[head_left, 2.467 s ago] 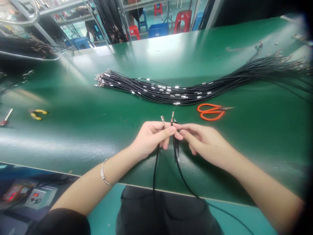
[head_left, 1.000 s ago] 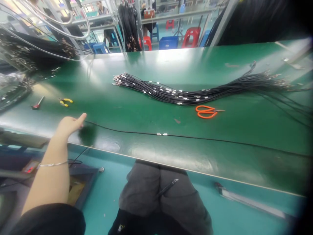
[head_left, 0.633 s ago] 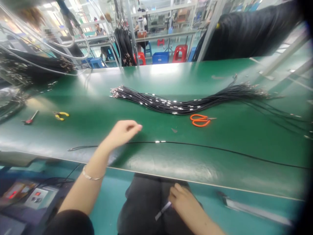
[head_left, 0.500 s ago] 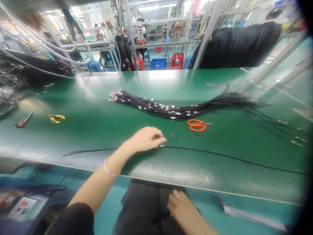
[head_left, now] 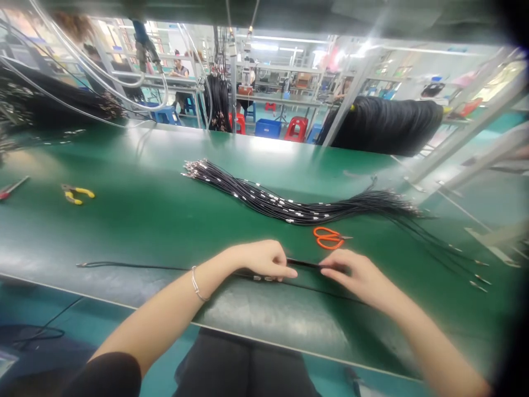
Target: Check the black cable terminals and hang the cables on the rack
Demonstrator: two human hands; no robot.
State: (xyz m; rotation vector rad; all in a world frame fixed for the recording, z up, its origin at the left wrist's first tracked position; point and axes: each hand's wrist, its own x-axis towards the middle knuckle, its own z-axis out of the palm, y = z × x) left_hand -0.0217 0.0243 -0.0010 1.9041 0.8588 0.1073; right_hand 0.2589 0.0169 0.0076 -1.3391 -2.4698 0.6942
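Observation:
A short, straight black strip (head_left: 305, 263) spans the gap between my two hands; whether it is cable or tubing I cannot tell. My left hand (head_left: 264, 259) is closed around its left end, fingers curled under and partly hidden. The thumb and fingers of my right hand (head_left: 357, 273) pinch the other end. Just below, a thin black cable (head_left: 140, 267) lies along the bench, looped at its left end, passing under my left forearm and towards my right wrist. Small white tags (head_left: 263, 278) show on it beside my left hand.
On the green bench (head_left: 144, 220) lies a bundle of black cables (head_left: 281, 207) with white tags. Orange-handled scissors (head_left: 329, 238) are beyond my right hand. Yellow-handled pliers (head_left: 77, 194) and a red-handled tool (head_left: 12, 188) lie left. Metal posts (head_left: 345, 105) stand behind.
My right hand has risen from my lap to the bench and now pinches the black strip. My left hand has closed on its other end. The view has shifted.

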